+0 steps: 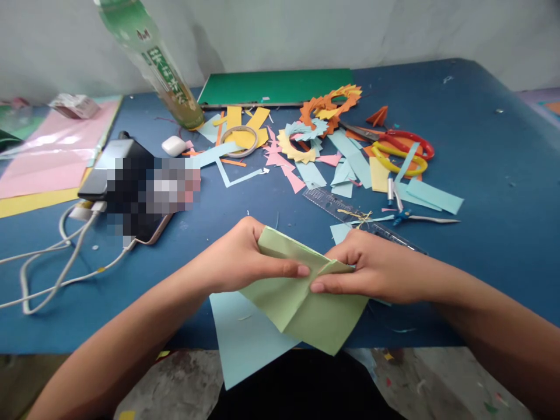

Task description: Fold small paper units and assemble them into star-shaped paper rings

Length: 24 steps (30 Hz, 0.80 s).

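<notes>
A light green sheet of paper (301, 297), creased and folded along its upper edge, is held up over the table's front edge. My left hand (249, 256) grips its upper left part, thumb lying across the front and fingers behind. On the right, my right hand (359, 268) pinches the folded upper edge, its thumb tip close to the left thumb near the middle crease. The fingers behind the paper are partly hidden. Beneath it, a light blue sheet of paper (249, 338) juts out over the table's front edge.
Behind my hands lie paper scraps, folded paper rings (332, 111), a tape roll (240, 142), red-and-yellow scissors (405, 151) and a clear ruler (332, 205). A green-capped drink bottle (153, 64) stands at the back. A phone (155, 230) and white cables (65, 286) lie at left on the blue table (481, 175).
</notes>
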Available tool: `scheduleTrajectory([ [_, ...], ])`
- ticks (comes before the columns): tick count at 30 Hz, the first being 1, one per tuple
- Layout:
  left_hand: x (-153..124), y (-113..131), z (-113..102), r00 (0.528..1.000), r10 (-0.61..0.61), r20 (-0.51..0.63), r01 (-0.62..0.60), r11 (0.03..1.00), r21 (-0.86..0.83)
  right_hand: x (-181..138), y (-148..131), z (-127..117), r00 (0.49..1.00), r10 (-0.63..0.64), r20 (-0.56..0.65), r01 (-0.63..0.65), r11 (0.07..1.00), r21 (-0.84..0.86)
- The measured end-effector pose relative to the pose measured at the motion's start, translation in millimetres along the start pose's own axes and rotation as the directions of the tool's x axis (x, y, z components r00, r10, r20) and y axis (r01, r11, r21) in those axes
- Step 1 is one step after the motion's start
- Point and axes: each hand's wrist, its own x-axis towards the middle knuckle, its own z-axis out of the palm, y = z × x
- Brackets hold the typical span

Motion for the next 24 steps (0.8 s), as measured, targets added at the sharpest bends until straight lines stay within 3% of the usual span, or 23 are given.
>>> scheduleTrajectory([
  [3, -1.0, -0.6, 1.8, 1.000, -0.016, 0.015, 0.014, 0.997, 0.077, 1.1, 0.7, 0.6, 0.992, 0.084, 0.090, -0.090, 0.994, 0.066],
  [7, -0.9, 0.5, 1.5, 0.998, -0.050, 0.024, 0.046, 0.990, 0.130, 3.2, 2.8, 2.7, 0.983, 0.136, 0.123, -0.148, 0.984, 0.096],
  [12, 2.9, 1.0, 0.0, 0.994, -0.077, 0.082, 0.065, 0.988, 0.138, 3.6, 2.8, 2.7, 0.985, 0.134, 0.105, -0.141, 0.988, 0.063],
  [16, 4.0, -0.8, 1.3, 0.997, -0.024, 0.076, 0.016, 0.995, 0.101, 1.9, 1.5, 3.0, 0.981, 0.164, 0.107, -0.174, 0.981, 0.090],
  [24, 3.4, -1.7, 0.7, 0.998, -0.035, 0.056, 0.034, 0.999, 0.011, 0.6, 1.6, 5.6, 0.988, 0.152, 0.033, -0.155, 0.977, 0.145],
])
